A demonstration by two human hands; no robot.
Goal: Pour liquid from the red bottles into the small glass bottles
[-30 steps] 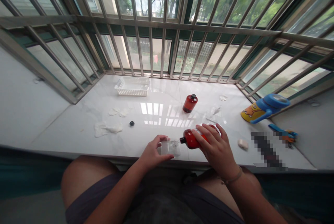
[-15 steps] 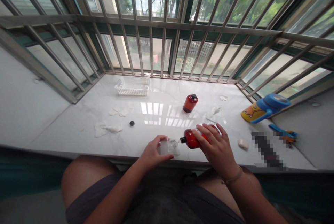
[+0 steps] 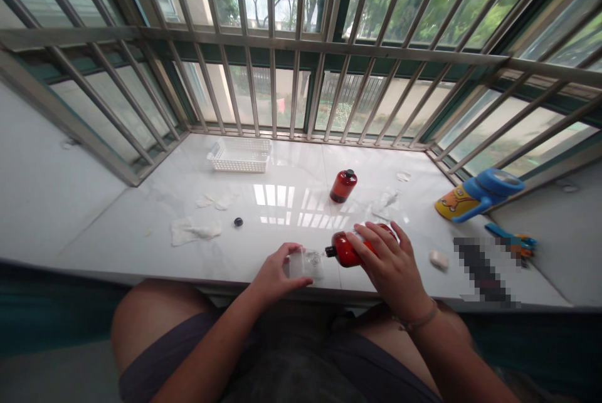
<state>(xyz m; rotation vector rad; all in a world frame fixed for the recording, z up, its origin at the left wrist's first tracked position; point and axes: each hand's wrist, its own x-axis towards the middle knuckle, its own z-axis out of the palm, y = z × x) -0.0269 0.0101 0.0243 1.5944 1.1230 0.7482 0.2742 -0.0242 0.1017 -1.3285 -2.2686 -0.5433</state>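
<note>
My right hand [image 3: 392, 262] is wrapped over a red bottle [image 3: 347, 249] with a black neck, tipped on its side so the uncapped mouth points left. Just beyond that mouth is a small clear plastic container [image 3: 312, 263], gripped around its left end by the thumb and fingers of my left hand [image 3: 277, 272]. Some clear liquid seems to be in the container, though its level is hard to make out. A small black cap [image 3: 238, 222] lies on the white marbled sill to the left. Farther back a second red bottle [image 3: 343, 187] stands upright with its black cap on.
A white perforated basket [image 3: 241, 158] sits by the window bars. Crumpled tissues [image 3: 195, 232] lie at left. On the right are a blue and yellow thermos [image 3: 477, 195], a pale soap-like block [image 3: 438, 259], blue-handled pliers-like tools [image 3: 510, 241] and a blurred dark object [image 3: 484, 274].
Almost nothing differs. Both hands keep their places, with the bottle still tilted toward the container; the whole view has shifted very slightly.
</note>
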